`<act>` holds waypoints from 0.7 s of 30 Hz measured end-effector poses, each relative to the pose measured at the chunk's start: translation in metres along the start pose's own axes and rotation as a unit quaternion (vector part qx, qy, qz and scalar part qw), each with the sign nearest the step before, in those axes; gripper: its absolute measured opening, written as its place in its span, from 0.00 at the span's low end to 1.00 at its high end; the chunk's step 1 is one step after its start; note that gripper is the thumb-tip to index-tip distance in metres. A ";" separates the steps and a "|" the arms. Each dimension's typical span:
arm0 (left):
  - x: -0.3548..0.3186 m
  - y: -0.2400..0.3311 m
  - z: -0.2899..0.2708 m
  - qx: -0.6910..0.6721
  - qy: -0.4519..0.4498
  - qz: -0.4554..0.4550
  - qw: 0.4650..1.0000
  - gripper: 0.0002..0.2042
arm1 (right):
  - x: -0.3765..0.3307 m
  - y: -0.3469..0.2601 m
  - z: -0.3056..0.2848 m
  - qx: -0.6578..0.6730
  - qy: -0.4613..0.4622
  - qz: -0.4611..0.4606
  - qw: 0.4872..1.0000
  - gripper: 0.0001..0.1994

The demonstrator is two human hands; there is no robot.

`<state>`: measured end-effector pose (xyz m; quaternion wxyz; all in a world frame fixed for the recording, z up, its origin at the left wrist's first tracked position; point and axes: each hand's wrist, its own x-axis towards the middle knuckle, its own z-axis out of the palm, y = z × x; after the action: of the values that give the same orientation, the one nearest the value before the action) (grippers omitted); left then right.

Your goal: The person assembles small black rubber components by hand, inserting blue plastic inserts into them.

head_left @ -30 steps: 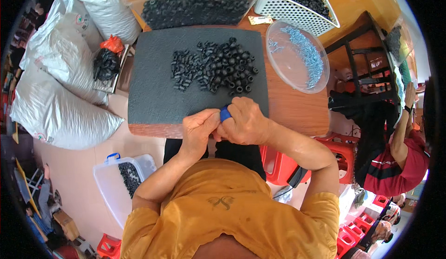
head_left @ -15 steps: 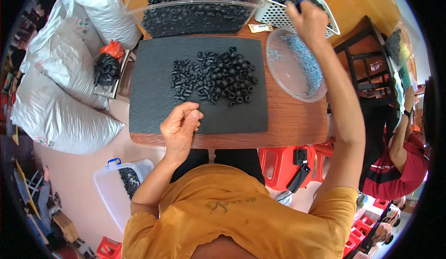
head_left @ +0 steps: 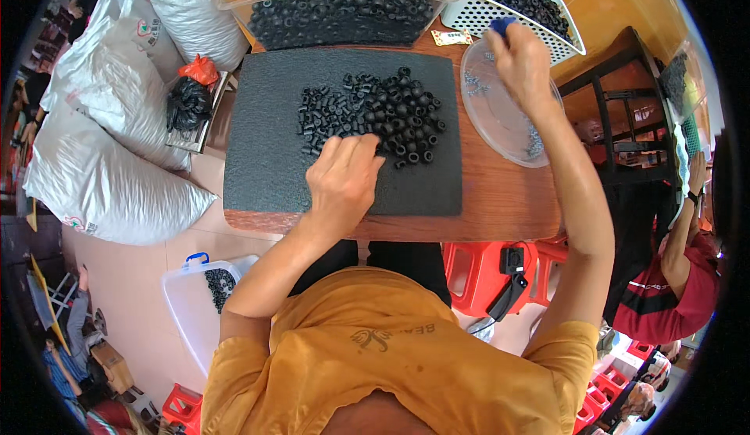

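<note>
My right hand (head_left: 522,69) is closed round a small blue object (head_left: 501,26), mostly hidden by the fingers. It hovers over a round clear plastic tray (head_left: 500,142) that holds small bluish metal pieces (head_left: 534,143). Fingers curled downward, my left hand (head_left: 344,176) is at the near edge of the small black tubular parts (head_left: 319,111); whatever is in its fingertips is hidden. Beside these lie larger round black parts with holes (head_left: 408,123). Both groups rest on a dark grey mat (head_left: 262,130) on the wooden table (head_left: 508,208).
A clear bin (head_left: 336,25) of black parts stands behind the mat, beside a white perforated basket (head_left: 512,25) with more. A small wrapped packet (head_left: 451,37) lies between. White sacks (head_left: 109,169) fill the left; a red stool (head_left: 476,275) and a co-worker's red sleeve (head_left: 664,302) are at right.
My left hand has moved right and away from me, onto the edge of the black parts. My right hand has come down from near the basket to over the tray, still holding the blue object.
</note>
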<state>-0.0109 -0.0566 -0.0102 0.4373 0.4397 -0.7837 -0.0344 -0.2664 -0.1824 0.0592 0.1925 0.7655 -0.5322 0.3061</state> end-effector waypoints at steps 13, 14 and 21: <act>0.025 -0.010 0.007 0.038 0.005 0.041 0.998 0.10 | -0.076 -0.062 -0.038 0.198 -0.024 -0.012 0.980 0.06; 0.022 -0.010 0.005 0.039 0.004 0.042 0.998 0.10 | -0.079 -0.068 -0.040 0.219 -0.022 -0.005 0.975 0.06; 0.003 0.000 -0.024 -0.568 -0.017 -0.434 0.699 0.07 | -0.097 -0.127 -0.038 0.401 -0.057 0.078 0.911 0.06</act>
<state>0.0050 -0.0504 0.0061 0.5270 0.3988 -0.3455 -0.6663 -0.1822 -0.0454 0.0262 -0.1857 0.7506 -0.4325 0.4637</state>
